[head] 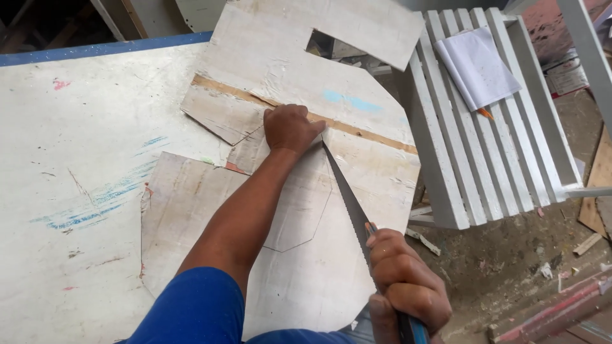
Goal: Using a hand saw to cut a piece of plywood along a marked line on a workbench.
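Note:
My left hand (290, 127) presses down as a fist on a large whitish plywood sheet (357, 185) with cut, angled edges and a brown strip across it. My right hand (401, 286) grips the blue handle of a hand saw (347, 191). The toothed blade runs diagonally across the sheet, its tip right beside my left hand. A pencil outline of a polygon is drawn on the sheet beneath my left forearm. My sleeves are blue.
The sheet lies on a scuffed white worktable (83, 165) with a blue far edge. A white slatted wooden frame (484, 134) stands to the right with folded paper (478, 67) on it. Wood scraps and debris litter the dirt floor (510, 267).

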